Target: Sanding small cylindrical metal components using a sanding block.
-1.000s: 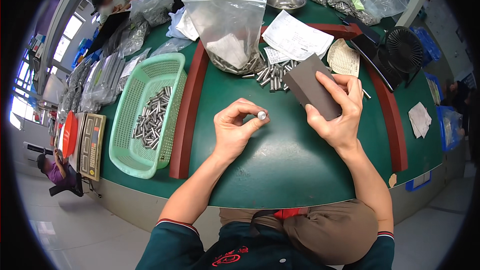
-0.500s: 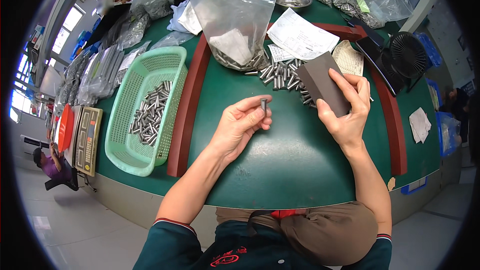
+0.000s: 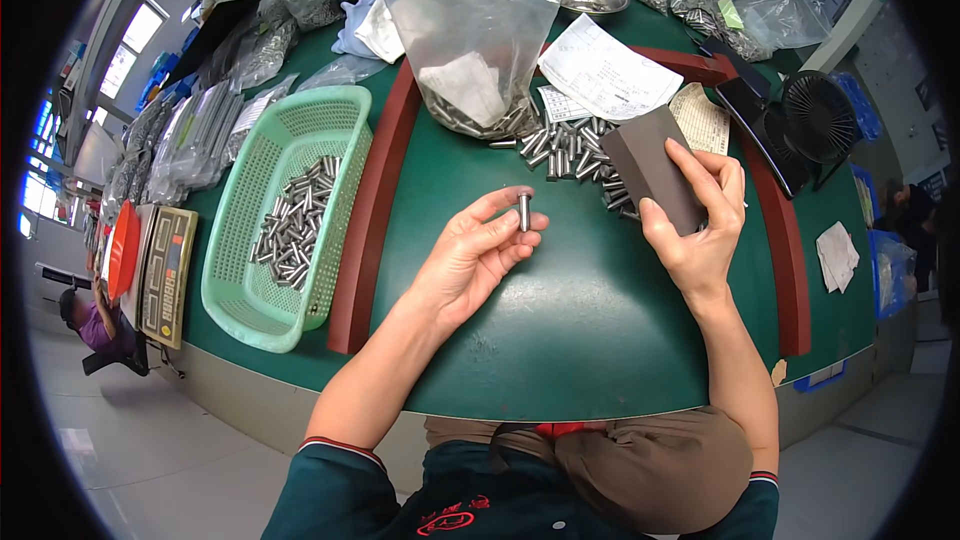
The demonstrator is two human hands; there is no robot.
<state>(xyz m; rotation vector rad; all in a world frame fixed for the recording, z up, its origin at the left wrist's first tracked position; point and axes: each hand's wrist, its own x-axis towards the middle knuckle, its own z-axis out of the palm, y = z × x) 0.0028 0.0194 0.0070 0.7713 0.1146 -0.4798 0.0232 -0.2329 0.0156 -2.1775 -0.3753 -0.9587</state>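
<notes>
Left hand (image 3: pixel 470 258) lies palm up, a steel pin (image 3: pixel 524 212) pinched at its fingertips. Right hand (image 3: pixel 700 230) grips a grey block (image 3: pixel 648 166). Likely inspecting; next, bring pin to block.

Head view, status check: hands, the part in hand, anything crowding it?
Left hand pinching one small metal pin, upright. Right hand gripping dark block. Loose pins heaped just behind; green mat between hands bare.

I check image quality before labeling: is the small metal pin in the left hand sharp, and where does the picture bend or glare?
Head view: the metal pin in the left hand is sharp; the table edge curves from fisheye distortion; the windows at the left rim are overexposed; the clear bag shows mild glare.
</notes>
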